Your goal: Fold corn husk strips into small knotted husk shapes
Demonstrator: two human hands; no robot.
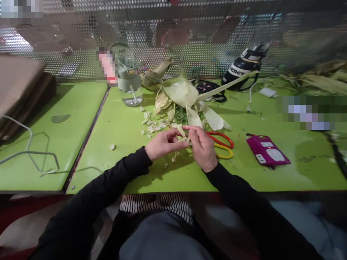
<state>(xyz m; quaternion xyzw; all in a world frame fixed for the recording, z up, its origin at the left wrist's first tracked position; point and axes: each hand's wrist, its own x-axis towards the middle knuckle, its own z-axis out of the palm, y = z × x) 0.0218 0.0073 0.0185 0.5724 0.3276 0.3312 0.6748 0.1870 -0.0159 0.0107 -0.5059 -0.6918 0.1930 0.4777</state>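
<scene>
Between thumb and fingers, my left hand point(166, 145) pinches a small pale piece of corn husk point(180, 131). My right hand point(203, 148) meets it from the other side, its fingers closed at the same piece. Just beyond lie wide pale husk leaves point(183, 94), a dried husk bundle point(162, 101) and some green stringy material point(179, 115). Small cut husk bits point(153, 126) are scattered to the left. Beside my right hand are scissors with one red handle point(222, 139) and one yellow handle; their blades are hidden behind the hand.
A clear water bottle point(130, 88) stands at the back left, and a dark bottle point(241, 70) leans at the back right. A purple power strip point(268, 151) lies right. Brown cardboard point(20, 86) and a bent wire point(31, 153) occupy the left. A perforated metal panel point(86, 36) borders the green table point(103, 177).
</scene>
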